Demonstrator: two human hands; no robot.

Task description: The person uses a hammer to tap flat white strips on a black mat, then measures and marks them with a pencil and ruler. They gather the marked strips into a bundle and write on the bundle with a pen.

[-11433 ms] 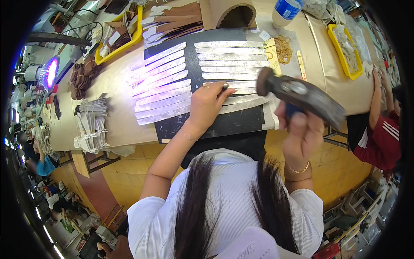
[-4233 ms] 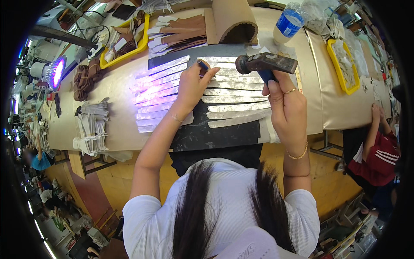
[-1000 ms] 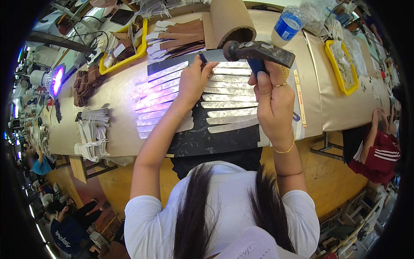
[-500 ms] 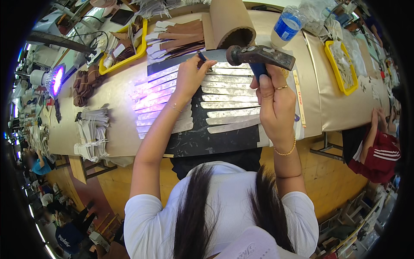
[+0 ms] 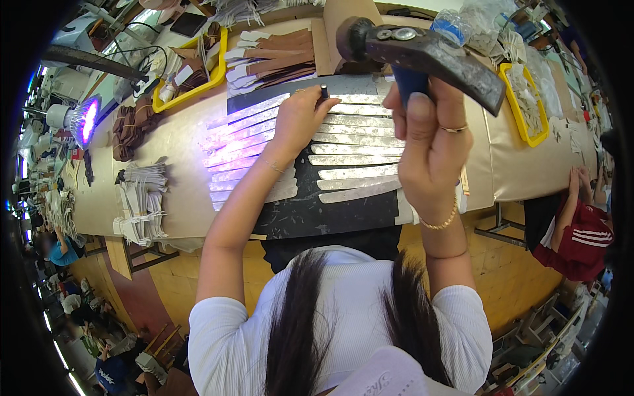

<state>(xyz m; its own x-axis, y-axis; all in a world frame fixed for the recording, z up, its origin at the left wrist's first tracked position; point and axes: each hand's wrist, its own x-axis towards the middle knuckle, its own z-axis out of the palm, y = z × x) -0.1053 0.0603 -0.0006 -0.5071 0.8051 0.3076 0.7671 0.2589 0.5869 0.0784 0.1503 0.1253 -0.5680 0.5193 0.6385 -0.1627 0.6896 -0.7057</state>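
Observation:
Raised above the table, my right hand [image 5: 432, 145] grips a hammer [image 5: 422, 49] by its blue handle, the worn steel head turned toward the upper right. My left hand [image 5: 302, 122] is closed around a small dark punch-like tool [image 5: 324, 92], held upright near the top of the strips; its lower tip is hidden by my fingers. Pale metallic-looking strips lie in two columns, a right one [image 5: 360, 139] and a left one [image 5: 241, 142] lit purple, on a black mat [image 5: 314, 218]. My left forearm crosses over the left column.
Brown and white strips [image 5: 277, 53] are stacked beyond the mat. Yellow trays stand at the left [image 5: 191, 92] and right [image 5: 528, 132]. A lamp [image 5: 82, 123] glows at the left, near white bundles [image 5: 142, 198]. A bottle [image 5: 451, 26] stands behind the hammer. Another person [image 5: 574, 231] sits at the right.
My right hand has lifted the hammer higher, so its head looks larger and covers part of the bottle. My left hand, with the punch-like tool, has shifted slightly to the right.

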